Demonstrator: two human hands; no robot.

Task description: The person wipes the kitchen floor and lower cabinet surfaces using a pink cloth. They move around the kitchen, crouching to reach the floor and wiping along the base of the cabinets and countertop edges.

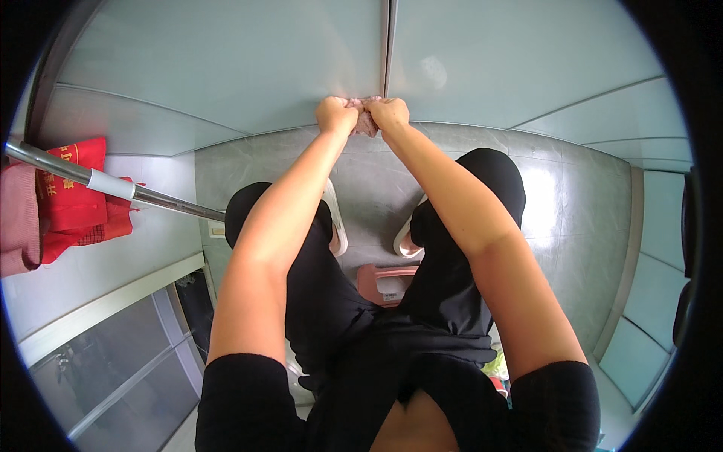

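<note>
Both arms reach forward, and a pink cloth point(366, 123) is bunched between my two hands. My left hand point(337, 114) is closed on the cloth's left side, knuckles up. On its right side, my right hand point(388, 113) grips it with the fingers curled. The hands are close together in front of pale grey-green cabinet doors point(237, 62), just left of and under the dark vertical gap between two panels. Part of the cloth hangs below my hands over the tiled floor point(373, 186). Whether the cloth touches the door cannot be told.
Between my knees is a pink plastic stool point(370, 282). A metal pole point(175, 202) slants in from the left to my left knee. Red bags point(73, 192) and pink fabric point(20, 214) hang at the left, above a framed glass panel point(113, 361). More pale panels point(649, 282) stand at the right.
</note>
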